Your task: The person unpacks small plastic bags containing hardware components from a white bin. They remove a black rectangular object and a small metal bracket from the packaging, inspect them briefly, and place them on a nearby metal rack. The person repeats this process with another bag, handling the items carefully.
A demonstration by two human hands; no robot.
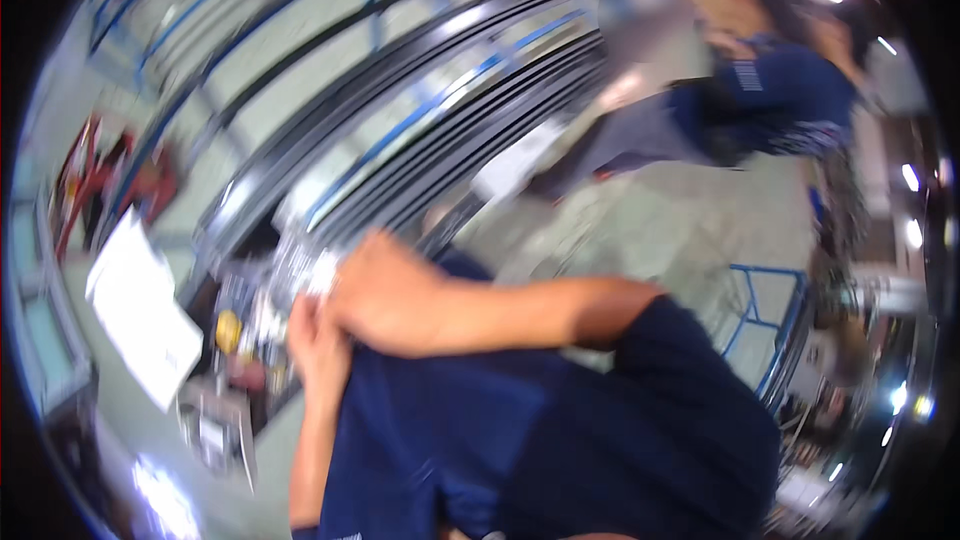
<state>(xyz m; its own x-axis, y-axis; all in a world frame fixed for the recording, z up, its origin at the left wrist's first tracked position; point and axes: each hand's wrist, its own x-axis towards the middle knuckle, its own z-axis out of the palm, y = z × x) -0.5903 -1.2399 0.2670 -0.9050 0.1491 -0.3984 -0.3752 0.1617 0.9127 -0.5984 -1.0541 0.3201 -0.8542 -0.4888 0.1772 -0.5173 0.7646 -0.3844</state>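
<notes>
My right hand (pixel 385 292) reaches across in front of my dark blue shirt and meets my left hand (pixel 318 342) at the left of the picture. The fingers of both are closed and pressed near each other, smeared by motion. Crinkled clear plastic (pixel 292 258) with bright glints shows just beyond the fingertips; whether they hold it, I cannot tell. Below and left of it, a cluttered work surface carries a yellow round thing (pixel 228 331) and several small items too blurred to name.
Long dark metal profiles (pixel 400 165) lie on a blue-framed rack running to the far right. A co-worker in dark blue (pixel 765 100) bends at its far end. White paper sheets (pixel 145 310) hang at left. A red object (pixel 110 175) and a blue frame (pixel 765 305) stand on the floor.
</notes>
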